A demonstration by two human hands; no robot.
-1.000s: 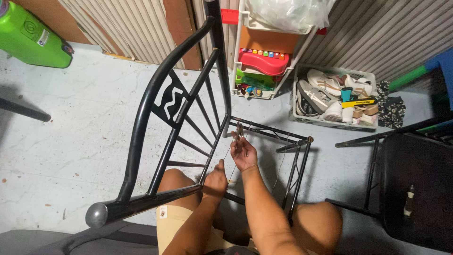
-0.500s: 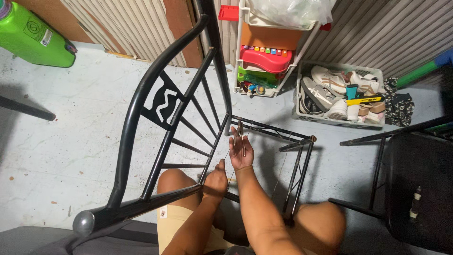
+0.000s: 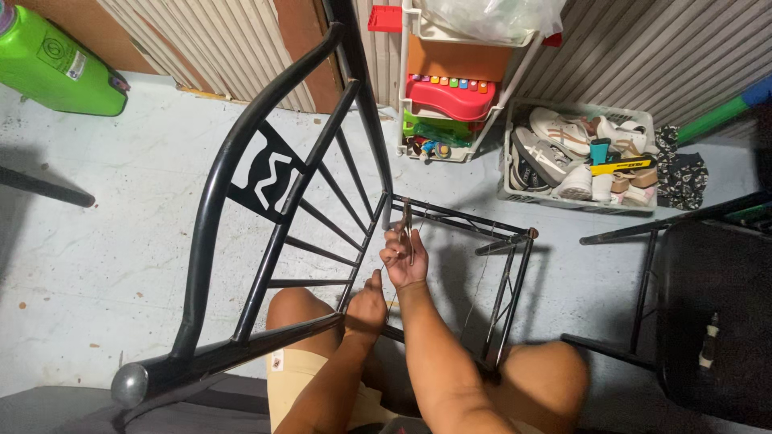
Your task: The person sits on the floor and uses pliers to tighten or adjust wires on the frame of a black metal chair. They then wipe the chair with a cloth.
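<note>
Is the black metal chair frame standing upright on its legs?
No, the black chair frame lies tipped over on the floor, its backrest stretched toward the camera.

One view only, from the camera worn on my head. It looks steeply down over my chest and thighs onto the concrete floor [image 3: 96, 241], so the wall's base runs along the top edge. It sits close: my forearms enter from the bottom edge, and my right hand [image 3: 404, 255] and left hand [image 3: 367, 305] fall near the centre. The black metal chair frame [image 3: 265, 185] stands between my knees and fills the middle. Farther off, at the upper right, the view takes in a basket of shoes [image 3: 579, 157]. No second view exists to overlap this one.
</note>
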